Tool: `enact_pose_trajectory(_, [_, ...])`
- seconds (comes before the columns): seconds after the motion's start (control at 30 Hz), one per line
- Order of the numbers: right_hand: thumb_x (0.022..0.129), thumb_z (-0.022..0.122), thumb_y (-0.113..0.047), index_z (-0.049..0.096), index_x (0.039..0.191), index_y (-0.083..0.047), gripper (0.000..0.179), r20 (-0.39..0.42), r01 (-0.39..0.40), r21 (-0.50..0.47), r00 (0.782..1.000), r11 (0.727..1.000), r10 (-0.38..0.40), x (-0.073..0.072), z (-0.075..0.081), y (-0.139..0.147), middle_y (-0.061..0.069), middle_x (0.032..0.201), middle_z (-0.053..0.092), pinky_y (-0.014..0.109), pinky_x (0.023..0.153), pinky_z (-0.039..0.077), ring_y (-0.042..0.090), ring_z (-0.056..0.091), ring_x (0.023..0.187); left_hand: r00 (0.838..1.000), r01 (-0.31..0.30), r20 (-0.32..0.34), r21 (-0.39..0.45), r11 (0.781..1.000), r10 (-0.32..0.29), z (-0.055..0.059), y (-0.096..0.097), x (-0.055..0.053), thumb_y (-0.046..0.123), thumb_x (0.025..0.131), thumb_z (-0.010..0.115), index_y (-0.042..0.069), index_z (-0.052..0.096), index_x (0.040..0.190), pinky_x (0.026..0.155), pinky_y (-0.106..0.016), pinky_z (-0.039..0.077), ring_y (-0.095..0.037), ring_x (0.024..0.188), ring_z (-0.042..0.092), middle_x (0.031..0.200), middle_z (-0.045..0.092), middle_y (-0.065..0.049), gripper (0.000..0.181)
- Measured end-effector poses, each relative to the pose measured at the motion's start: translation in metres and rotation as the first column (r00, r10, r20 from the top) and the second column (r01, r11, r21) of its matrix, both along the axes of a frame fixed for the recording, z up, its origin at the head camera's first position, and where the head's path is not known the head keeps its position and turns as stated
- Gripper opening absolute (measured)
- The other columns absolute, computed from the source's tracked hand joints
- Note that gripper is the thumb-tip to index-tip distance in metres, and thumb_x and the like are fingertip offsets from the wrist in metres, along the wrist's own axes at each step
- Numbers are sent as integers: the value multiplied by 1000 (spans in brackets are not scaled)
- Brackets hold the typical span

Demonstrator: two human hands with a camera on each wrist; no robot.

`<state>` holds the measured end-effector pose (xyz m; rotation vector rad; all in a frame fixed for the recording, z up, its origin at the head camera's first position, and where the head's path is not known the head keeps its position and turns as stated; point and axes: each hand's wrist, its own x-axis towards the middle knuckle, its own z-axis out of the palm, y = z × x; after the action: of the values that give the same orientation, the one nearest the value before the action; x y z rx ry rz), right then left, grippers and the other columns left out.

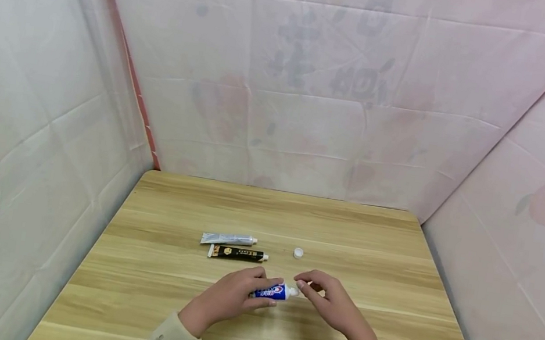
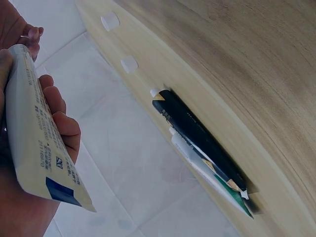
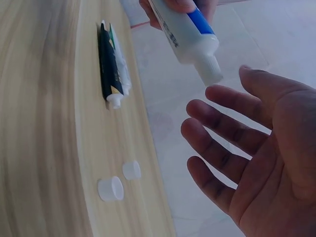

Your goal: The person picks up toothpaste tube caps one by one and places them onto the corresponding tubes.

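**Blue tube [image 1: 271,291] up in the air, squishy, so mind where you squeeze**

Going big to small. Pale printed sheets [image 1: 309,134] hang round the back and sides, and the wood table [image 1: 153,293] sits between them.

Both hands are over the near half. The left grip [image 1: 227,295] is pinching the blue tube round its body, fingers on one side and thumb on the other, holding it off the table with the tip pointing right. The right grip [image 1: 329,301] hangs loose, fingers spread, holding nothing, thumb and index just beside that tip. The right wrist view shows a small gap there.

Handling, imo: light, soft-walled, a bit slick. The body should give if you clamp it, and paste could come out if the tip's open (can't tell if that white ribbed end is a cap or a bare nozzle). I'd hold it lightly mid-body or by the stiffer shoulder; the flat tail looks floppy.

Farther back, left of centre, the black tube [image 1: 239,254] and pale tube [image 1: 227,239] lie close alongside each other.

Smallest: one white cap [image 3: 109,189] and a second cap [image 3: 132,170], loose near each other.
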<state>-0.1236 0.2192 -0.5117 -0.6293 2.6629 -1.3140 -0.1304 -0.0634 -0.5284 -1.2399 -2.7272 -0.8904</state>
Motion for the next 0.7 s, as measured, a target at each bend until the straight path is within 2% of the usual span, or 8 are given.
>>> enact_pose_trajectory(0.1, [110,61,-32,77,119,-23,20,-25,27,-6,999,1000,-27,0,2,4,-7,115,76,33,88,59,6,69,101,1000,-3,5,-6,1000,3,0,1,0,50,104,63,27,60,152,69,-14,39,1,78,44,101,58,10,52])
enact_pose_trajectory(0.2, [105,70,-24,76,114,-27,11,-78,19,-28,997,999,-21,2,2,7,-11,111,75,35,88,59,6,69,94,1000,-6,10,-10,1000,6,-1,0,0,49,104,63,28,60,152,69,-14,40,1,78,45,101,59,10,52])
enact_pose_trajectory(0.37, [94,84,-16,74,111,-28,24,-117,-19,-72,993,997,10,5,-1,7,-9,110,74,36,87,58,10,67,87,1000,-7,24,-12,1000,7,-1,1,-1,49,105,63,28,60,152,69,-14,41,1,79,46,102,59,10,52])
enact_pose_trajectory(0.53, [92,85,-12,74,110,-23,24,-110,-54,-96,993,994,43,7,-7,4,-5,109,74,33,85,57,13,67,88,999,4,34,-3,1000,-4,1,2,0,47,104,65,27,61,151,68,-14,40,1,78,45,101,58,10,52])
enact_pose_trajectory(0.7, [92,84,-10,72,107,-24,24,-116,-64,-99,992,993,52,9,-7,1,-10,105,73,36,85,58,13,68,88,1000,17,17,3,1000,-17,2,3,1,46,104,66,23,63,150,67,-14,39,1,76,43,99,57,11,52])
